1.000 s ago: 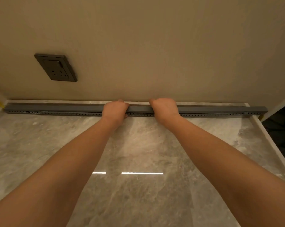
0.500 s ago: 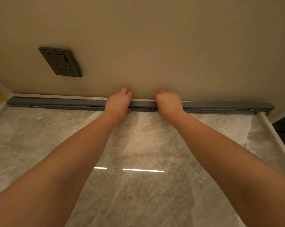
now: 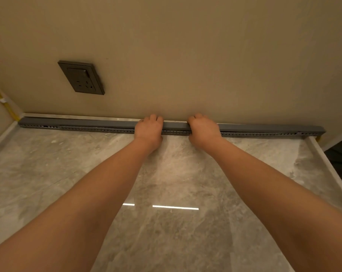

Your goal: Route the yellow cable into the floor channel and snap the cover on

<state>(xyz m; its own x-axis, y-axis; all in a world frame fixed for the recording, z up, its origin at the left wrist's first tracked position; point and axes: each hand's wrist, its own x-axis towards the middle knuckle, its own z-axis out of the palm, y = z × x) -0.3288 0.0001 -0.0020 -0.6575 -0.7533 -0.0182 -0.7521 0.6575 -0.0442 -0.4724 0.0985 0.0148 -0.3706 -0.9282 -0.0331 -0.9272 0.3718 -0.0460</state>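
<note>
Along wall base, mid-frame: long grey plastic floor channel (image 3: 87,125), cover on top.
Hands: left hand (image 3: 149,128), right hand (image 3: 203,128), fingers curled, pressing cover.
Yellow cable (image 3: 8,109): far left, entering channel.
Risk: uneven pressure may leave ends unsnapped.

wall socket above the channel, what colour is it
Dark grey wall socket, faceplate and frame alike, seen in the head view.
</note>
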